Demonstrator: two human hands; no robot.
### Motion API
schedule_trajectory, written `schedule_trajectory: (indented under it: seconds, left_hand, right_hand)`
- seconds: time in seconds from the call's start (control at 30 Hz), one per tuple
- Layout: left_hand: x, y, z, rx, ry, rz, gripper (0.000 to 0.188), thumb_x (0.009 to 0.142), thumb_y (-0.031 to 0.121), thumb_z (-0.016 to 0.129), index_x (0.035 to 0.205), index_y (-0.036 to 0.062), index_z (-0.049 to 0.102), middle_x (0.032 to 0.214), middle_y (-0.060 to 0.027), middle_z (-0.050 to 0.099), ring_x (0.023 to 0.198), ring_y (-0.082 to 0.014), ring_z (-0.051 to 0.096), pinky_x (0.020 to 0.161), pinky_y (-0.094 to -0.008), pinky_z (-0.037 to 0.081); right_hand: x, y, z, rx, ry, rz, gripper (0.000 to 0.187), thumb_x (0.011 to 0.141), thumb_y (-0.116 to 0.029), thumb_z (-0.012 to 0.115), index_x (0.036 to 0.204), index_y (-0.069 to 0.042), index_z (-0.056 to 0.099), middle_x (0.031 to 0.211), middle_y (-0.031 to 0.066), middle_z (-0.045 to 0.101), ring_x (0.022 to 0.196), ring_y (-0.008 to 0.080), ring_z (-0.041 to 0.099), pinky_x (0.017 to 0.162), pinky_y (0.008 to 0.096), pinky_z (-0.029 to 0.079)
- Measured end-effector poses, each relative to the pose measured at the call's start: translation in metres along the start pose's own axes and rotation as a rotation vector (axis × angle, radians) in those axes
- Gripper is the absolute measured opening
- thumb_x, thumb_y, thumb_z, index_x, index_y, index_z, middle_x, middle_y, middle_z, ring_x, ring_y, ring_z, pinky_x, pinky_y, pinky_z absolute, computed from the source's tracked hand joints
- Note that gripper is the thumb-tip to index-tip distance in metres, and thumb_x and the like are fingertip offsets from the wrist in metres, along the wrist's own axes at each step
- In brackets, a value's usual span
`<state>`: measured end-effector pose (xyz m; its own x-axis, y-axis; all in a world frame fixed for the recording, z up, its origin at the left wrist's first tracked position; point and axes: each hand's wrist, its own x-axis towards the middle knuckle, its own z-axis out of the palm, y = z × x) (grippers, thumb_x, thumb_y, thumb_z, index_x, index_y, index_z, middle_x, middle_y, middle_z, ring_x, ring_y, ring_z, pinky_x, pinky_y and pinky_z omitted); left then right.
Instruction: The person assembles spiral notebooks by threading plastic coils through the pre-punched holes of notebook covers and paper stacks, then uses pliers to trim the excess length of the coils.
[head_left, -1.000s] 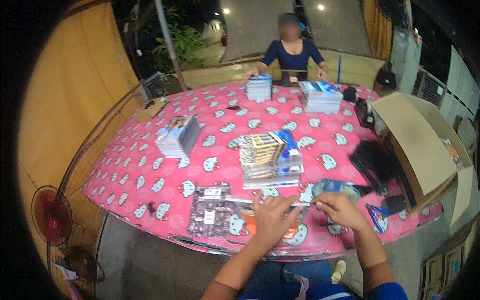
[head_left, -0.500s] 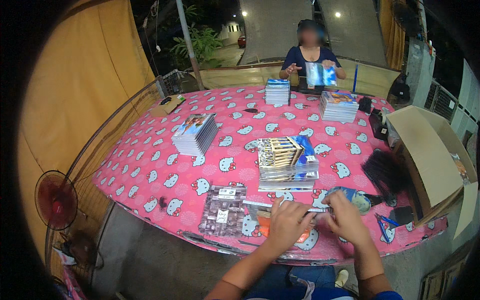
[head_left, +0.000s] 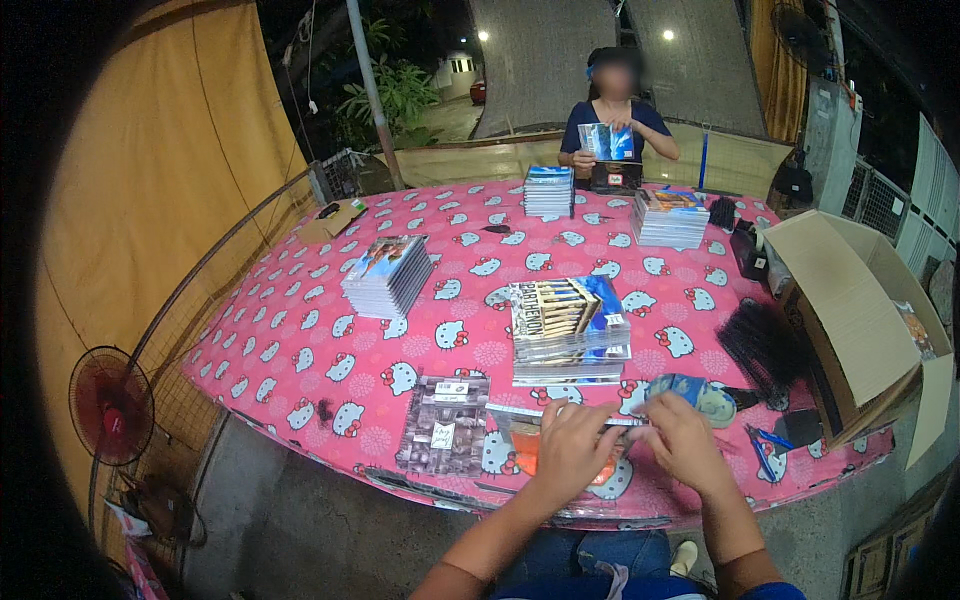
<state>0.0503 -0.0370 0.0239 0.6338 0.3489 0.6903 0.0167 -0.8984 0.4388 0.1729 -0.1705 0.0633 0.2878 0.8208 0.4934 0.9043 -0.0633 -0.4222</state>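
At the table's near edge, a thin book (head_left: 520, 422) with a grey and orange cover lies partly hidden under my hands. My left hand (head_left: 575, 445) rests over it, fingers bent and pressing along its far edge. Beside it my right hand (head_left: 688, 442) has its thumb and fingers pinched together at the book's right end; what they pinch is too small to make out. To the left lies a notebook (head_left: 445, 425) with a dark woven-pattern cover and a pale label. A stack of picture-covered books (head_left: 570, 330) stands just beyond my hands.
A blue-patterned round object (head_left: 712, 402) and blue-handled pliers (head_left: 765, 455) lie right of my hands. Black coils (head_left: 762, 345) sit near an open cardboard box (head_left: 850, 300). More book stacks (head_left: 385, 278) stand farther off. Across the pink table (head_left: 470, 262), a person (head_left: 615, 120) handles a book.
My hands stay at the book's edge with only slight finger movement. The person opposite has raised the blue book and now holds it upright in both hands. The view has shifted slightly.
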Motion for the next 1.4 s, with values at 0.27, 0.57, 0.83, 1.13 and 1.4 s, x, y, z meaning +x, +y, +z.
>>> schedule_trajectory:
  seconds: [0.27, 0.57, 0.83, 1.13, 1.4]
  left_hand:
    - [-0.007, -0.004, -0.006, 0.044, -0.039, 0.082, 0.035, 0.078, 0.027, 0.071, 0.106, 0.0068, 0.064, 0.091, -0.0057, 0.065, 0.087, -0.0245, 0.058, 0.091, -0.0453, 0.035]
    - [-0.006, -0.012, -0.011, 0.173, 0.002, -0.046, 0.041, 0.068, 0.035, 0.079, 0.097, 0.0085, 0.066, 0.081, -0.0051, 0.064, 0.079, -0.0221, 0.056, 0.096, -0.0462, 0.031]
    - [-0.002, -0.010, -0.010, 0.141, 0.026, -0.019, 0.026, 0.064, 0.031, 0.082, 0.077, 0.0134, 0.069, 0.075, -0.0003, 0.063, 0.077, -0.0185, 0.055, 0.097, -0.0446, 0.030]
    - [-0.003, -0.018, -0.005, 0.094, 0.014, -0.029, 0.029, 0.063, 0.031, 0.082, 0.081, 0.0117, 0.070, 0.075, -0.0015, 0.064, 0.079, -0.0198, 0.057, 0.098, -0.0461, 0.030]
    - [-0.004, -0.009, -0.022, 0.272, 0.012, -0.142, 0.042, 0.063, 0.031, 0.082, 0.098, 0.0114, 0.067, 0.091, -0.0050, 0.064, 0.104, -0.0271, 0.054, 0.096, -0.0617, 0.024]
  right_hand:
    - [0.009, 0.071, -0.032, 0.104, 0.060, 0.126, 0.019, 0.087, -0.012, 0.056, 0.100, 0.000, 0.062, 0.097, 0.0185, 0.061, 0.088, 0.0355, 0.061, 0.076, 0.0433, 0.049]
    - [-0.032, 0.151, 0.022, -0.455, -0.094, 0.403, 0.074, 0.061, -0.036, 0.082, 0.112, 0.003, 0.044, 0.090, 0.0244, 0.063, 0.087, 0.0407, 0.063, 0.073, 0.0474, 0.051]
    - [-0.003, 0.139, 0.003, 0.679, 0.149, 0.191, 0.043, 0.074, -0.006, 0.066, 0.112, -0.003, 0.045, 0.104, 0.0094, 0.061, 0.095, 0.0230, 0.060, 0.085, 0.0348, 0.047]
    - [0.027, 0.108, 0.003, 0.992, -0.240, -0.039, 0.049, 0.066, -0.014, 0.079, 0.109, -0.005, 0.058, 0.096, 0.0048, 0.063, 0.092, 0.0148, 0.059, 0.084, 0.0323, 0.047]
    - [0.043, 0.100, 0.025, 0.444, -0.285, -0.041, 0.063, 0.058, 0.002, 0.075, 0.117, -0.004, 0.054, 0.106, 0.0067, 0.063, 0.093, 0.0204, 0.063, 0.083, 0.0364, 0.051]
